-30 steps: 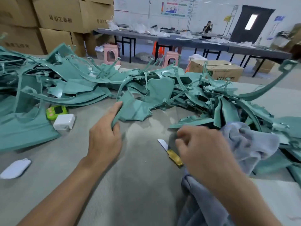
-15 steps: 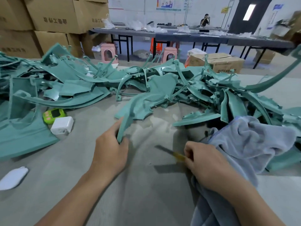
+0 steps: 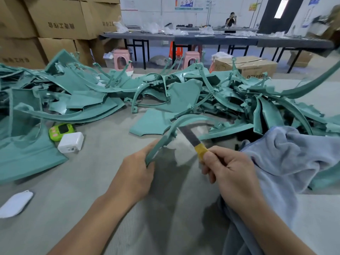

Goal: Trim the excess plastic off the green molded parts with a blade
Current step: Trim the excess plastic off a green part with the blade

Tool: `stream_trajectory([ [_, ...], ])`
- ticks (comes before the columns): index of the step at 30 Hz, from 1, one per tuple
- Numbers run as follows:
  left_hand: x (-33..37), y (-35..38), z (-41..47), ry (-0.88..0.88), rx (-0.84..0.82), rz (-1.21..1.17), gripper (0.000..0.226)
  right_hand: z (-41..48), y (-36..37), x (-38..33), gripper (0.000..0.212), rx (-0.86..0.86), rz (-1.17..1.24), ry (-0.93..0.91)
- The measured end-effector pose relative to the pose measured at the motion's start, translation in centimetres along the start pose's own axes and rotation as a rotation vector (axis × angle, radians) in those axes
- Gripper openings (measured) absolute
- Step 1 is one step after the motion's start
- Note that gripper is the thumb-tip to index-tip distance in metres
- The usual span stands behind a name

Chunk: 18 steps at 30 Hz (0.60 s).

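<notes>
My left hand (image 3: 135, 172) grips the near end of a curved green molded part (image 3: 176, 124), which arcs up and to the right above the table. My right hand (image 3: 228, 168) holds a flat blade (image 3: 188, 135) by its yellow taped handle (image 3: 201, 150). The blade points up and left, its tip right beside the part's curved edge. A big heap of green molded parts (image 3: 165, 92) sprawls across the far half of the grey table (image 3: 92, 190).
A grey-blue cloth (image 3: 294, 159) lies under my right forearm. A green gadget (image 3: 61, 130), a white charger (image 3: 70, 142) and a white pouch (image 3: 15, 203) lie at left. Cardboard boxes (image 3: 60, 19) stand behind, and long tables with a person stand far back.
My left hand pulled the curved part out of the heap toward me. My right hand picked the blade up off the table and raised it to the part.
</notes>
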<state>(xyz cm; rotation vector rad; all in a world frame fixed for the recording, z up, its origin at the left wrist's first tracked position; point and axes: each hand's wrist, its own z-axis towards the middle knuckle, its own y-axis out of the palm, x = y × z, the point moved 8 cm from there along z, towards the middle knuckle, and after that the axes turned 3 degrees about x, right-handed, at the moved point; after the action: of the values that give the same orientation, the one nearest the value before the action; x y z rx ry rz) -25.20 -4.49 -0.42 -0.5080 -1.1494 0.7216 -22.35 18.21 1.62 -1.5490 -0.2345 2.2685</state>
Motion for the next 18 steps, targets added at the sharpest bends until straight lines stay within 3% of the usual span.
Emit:
stream_trajectory([
  [10, -0.2, 0.3, -0.5, -0.018, 0.052, 0.029, 0.080, 0.6, 1.4, -1.0, 0.032, -0.077, -0.031, -0.066],
  [12, 0.3, 0.0, -0.5, 0.023, 0.063, 0.006, 0.079, 1.8, 0.7, -0.3, 0.034, -0.004, -0.185, -0.046],
  [15, 1.4, -0.4, -0.6, 0.121, 0.081, -0.055, 0.072, 3.8, -3.0, 1.4, 0.037, 0.271, -0.382, 0.090],
  [17, 1.7, -0.4, -0.7, 0.155, 0.095, -0.077, 0.073, 3.9, -4.4, 1.3, 0.039, 0.342, -0.284, 0.063],
  [18, 1.7, -0.4, -0.7, 0.161, 0.099, -0.084, 0.073, 3.7, -4.1, 0.8, 0.037, 0.284, -0.183, -0.021],
])
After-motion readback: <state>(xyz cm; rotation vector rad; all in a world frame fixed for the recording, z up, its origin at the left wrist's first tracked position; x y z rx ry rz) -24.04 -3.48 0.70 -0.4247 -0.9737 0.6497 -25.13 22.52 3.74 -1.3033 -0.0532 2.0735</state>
